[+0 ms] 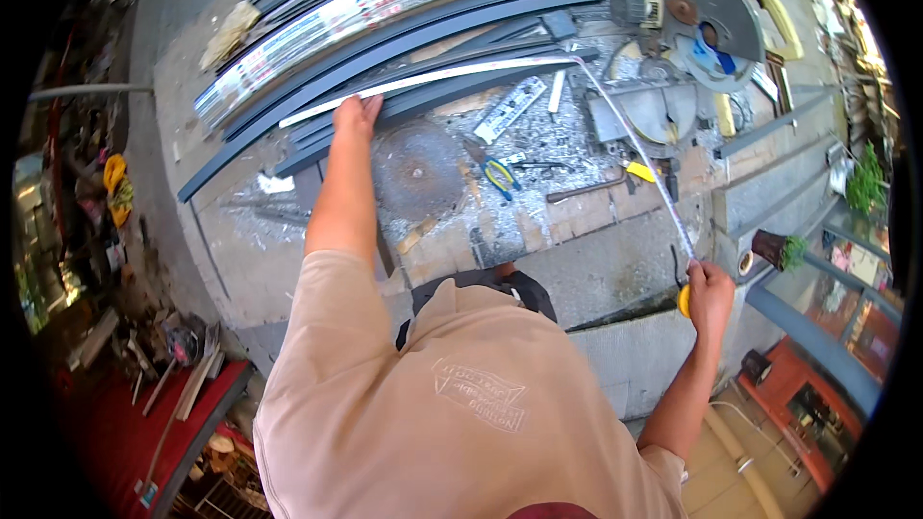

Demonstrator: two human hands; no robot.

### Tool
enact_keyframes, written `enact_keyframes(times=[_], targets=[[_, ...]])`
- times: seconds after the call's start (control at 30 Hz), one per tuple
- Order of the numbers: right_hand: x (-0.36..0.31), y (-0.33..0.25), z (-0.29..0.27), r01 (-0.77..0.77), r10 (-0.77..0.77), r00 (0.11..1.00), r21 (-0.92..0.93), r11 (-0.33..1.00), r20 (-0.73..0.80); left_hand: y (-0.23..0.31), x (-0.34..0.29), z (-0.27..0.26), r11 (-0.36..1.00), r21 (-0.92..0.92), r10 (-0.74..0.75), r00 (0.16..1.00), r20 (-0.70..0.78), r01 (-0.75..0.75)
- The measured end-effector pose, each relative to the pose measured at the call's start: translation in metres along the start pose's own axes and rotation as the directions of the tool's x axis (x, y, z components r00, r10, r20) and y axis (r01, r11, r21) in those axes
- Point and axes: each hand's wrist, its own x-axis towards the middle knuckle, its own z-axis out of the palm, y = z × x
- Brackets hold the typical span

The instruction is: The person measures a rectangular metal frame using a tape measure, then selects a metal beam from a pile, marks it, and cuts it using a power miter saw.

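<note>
Yellow cloth-like bundle [117,189]: one, well to the left of the pliers [488,168]; the pliers, with blue and yellow handles, lie on the surface [245,274].

Pale crumpled item [229,36]: one, far side and left of the pliers; kind cannot be told.

Left hand [356,115]: bare, left of the pliers and farther from the body. Fingers touch the whitish strip [433,74] near its left end; whether they are clamped on it or merely resting cannot be told.

Strip: long, narrow, running along the far side of the pliers, bent sharply to their right, then slanting back toward the body. Whether it is one length or two meeting at the bend cannot be told.

Dark grey bars [317,108]: several, long, far side and left of the pliers.

Wrapped bundle [375,8]: printed film covering, beyond the pliers, farther out.

Rusty round disc [418,173]: flat, just left of the pliers.

Printed packet [510,109]: just beyond the pliers.

Disc saw [711,29]: large grey wheel, right of the pliers and farther out.

Yellow tape case [684,301]: right of the pliers, nearer the body, partly hidden.

Right hand [710,293]: bare, beside the slanting strip's near end, right of the pliers; fingers clamped on the tape case.

Potted plant [772,248]: far right of the pliers.
</note>
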Motion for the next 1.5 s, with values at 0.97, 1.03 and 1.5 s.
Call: enact_keyframes(times=[0.97,1.03,1.5], targets=[[0.043,-0.059,0.029,-0.014,0.012,1.000,-0.100,0.995,-0.024,0.008,-0.008,0.018,0.976,0.215,-0.030,0.997,-0.070,0.045],[0.044,-0.054,0.031,-0.013,0.011,1.000,-0.091,0.996,-0.023,0.009,-0.009,0.017,0.977,0.209,-0.028,0.997,-0.070,0.043],[0.040,-0.056,0.031,-0.040,0.040,0.999,-0.102,0.994,0.002,0.009,-0.008,0.015,0.963,0.268,0.003,0.996,-0.092,0.022]])
